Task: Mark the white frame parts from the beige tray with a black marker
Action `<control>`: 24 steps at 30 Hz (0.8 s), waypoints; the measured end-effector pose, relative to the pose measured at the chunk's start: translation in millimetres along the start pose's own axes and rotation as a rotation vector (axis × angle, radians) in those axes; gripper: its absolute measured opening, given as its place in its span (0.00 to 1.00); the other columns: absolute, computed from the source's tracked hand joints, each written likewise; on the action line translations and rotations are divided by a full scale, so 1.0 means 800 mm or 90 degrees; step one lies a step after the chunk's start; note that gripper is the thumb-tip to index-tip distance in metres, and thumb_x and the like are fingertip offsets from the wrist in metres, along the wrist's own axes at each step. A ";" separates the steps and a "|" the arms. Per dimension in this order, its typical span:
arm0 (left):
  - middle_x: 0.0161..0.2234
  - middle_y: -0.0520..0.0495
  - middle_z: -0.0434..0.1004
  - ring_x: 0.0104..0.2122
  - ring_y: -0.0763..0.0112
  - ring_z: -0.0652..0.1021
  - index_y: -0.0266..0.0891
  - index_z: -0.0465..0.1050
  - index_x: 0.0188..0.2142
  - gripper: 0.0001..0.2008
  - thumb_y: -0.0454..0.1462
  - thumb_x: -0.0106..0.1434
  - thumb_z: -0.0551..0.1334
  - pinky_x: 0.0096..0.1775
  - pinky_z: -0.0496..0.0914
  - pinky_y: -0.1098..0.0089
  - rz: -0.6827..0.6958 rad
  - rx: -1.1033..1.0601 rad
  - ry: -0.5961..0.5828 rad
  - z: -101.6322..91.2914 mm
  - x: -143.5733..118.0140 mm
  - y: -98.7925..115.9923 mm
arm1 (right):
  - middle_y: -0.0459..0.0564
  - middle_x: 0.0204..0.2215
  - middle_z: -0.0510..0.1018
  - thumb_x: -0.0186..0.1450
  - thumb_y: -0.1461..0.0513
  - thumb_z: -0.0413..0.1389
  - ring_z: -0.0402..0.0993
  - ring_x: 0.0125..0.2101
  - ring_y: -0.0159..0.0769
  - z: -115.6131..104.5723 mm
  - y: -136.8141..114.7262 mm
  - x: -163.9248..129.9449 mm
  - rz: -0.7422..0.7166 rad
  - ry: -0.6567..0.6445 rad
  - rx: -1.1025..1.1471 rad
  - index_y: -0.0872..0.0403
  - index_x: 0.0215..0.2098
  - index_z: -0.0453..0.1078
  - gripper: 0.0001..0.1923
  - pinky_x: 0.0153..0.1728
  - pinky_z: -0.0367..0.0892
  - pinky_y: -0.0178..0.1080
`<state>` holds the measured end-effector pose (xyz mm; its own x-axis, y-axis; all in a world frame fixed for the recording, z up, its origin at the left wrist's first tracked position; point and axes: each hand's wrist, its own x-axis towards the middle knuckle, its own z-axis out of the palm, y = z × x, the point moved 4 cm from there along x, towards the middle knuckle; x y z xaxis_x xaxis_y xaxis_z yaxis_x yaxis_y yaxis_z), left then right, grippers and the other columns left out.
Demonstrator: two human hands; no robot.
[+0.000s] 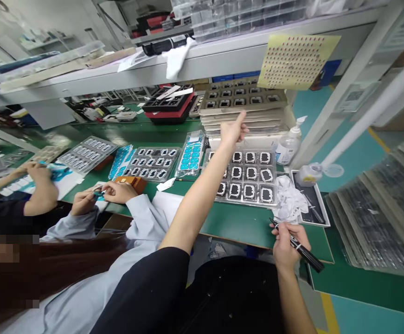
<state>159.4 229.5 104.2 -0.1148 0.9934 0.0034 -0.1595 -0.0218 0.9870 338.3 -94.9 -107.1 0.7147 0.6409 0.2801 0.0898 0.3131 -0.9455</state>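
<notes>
Two hands: left hand [234,130] loosely curled, reaching to the tray stack [243,109]; right hand [287,243] gripping a black pen [304,253].

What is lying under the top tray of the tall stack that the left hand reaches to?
Under the top tray sit more stacked trays, edges only visible; their contents are covered. The left hand touches the stack's front.

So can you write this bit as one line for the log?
left hand: reaching to tray stack | right hand: holding black pen | parts tray: on green table
</notes>
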 end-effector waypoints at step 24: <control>0.52 0.39 0.77 0.55 0.48 0.81 0.45 0.83 0.56 0.14 0.46 0.77 0.72 0.60 0.79 0.47 0.281 0.531 0.149 -0.252 -0.225 -0.168 | 0.43 0.36 0.92 0.75 0.62 0.74 0.91 0.29 0.49 0.082 -0.086 0.130 -0.573 -0.428 -0.210 0.34 0.64 0.89 0.22 0.34 0.88 0.50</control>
<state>3.7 31.2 -61.5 -0.2041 0.8652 0.4580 0.6804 -0.2110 0.7018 361.1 -3.9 -1.8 -0.2012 0.5531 0.8084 0.6227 0.7093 -0.3303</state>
